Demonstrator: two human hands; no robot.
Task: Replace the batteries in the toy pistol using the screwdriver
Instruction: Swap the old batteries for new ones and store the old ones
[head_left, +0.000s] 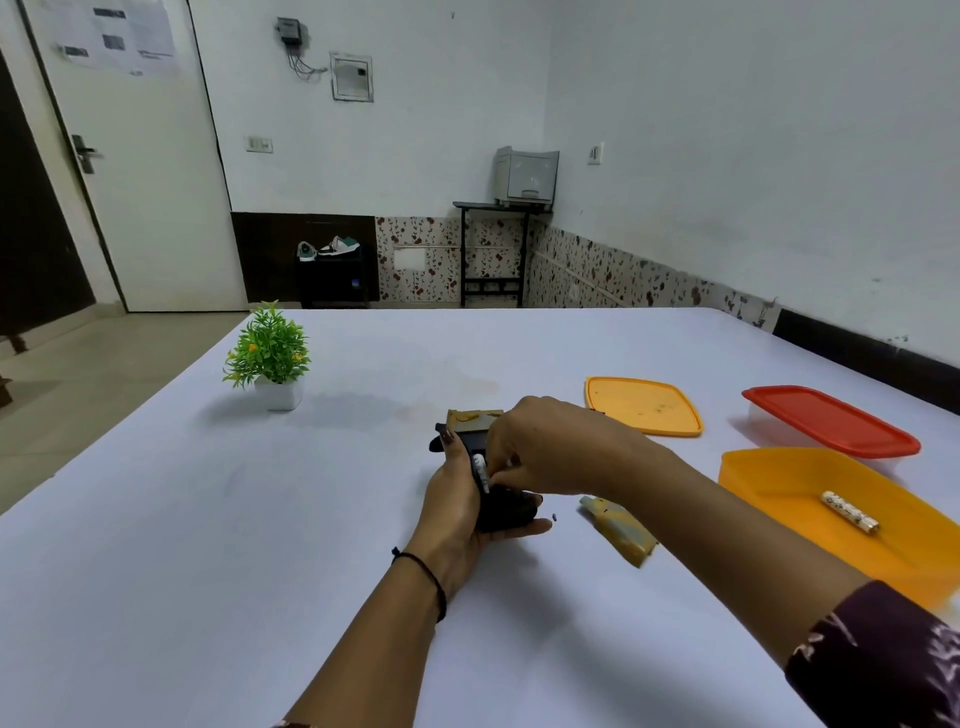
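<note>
- A plant (270, 358) in a white pot stands near the far left corner of the table (208, 519).
- The left hand (457, 509) is around the middle of the table. It grasps the pistol (501, 512), with the fingers curled under the black body and the thumb up along its left side.
- The pistol is held just above the table, and its tan end points toward the far edge.
- A white battery (480, 470) sits in the pistol's open compartment.
- The right hand (545, 447) comes over the pistol from the right, fingers bent, with their tips pinching the battery.
- A tiny dark screw (554, 517) lies on the table just right of the left hand's fingertips.
- A tan cover (618, 530) lies flat just right of the screw, partly under the right forearm.
- An orange lid (644, 405) lies flat beyond the right hand, apart from any container.
- An open orange tub (769, 483) sits by the right edge and holds a single patterned cylinder (849, 512), apparently a battery, lying on its side.
- A clear box (831, 421) with a red lid on it stands just behind the tub; its contents cannot be made out.
</note>
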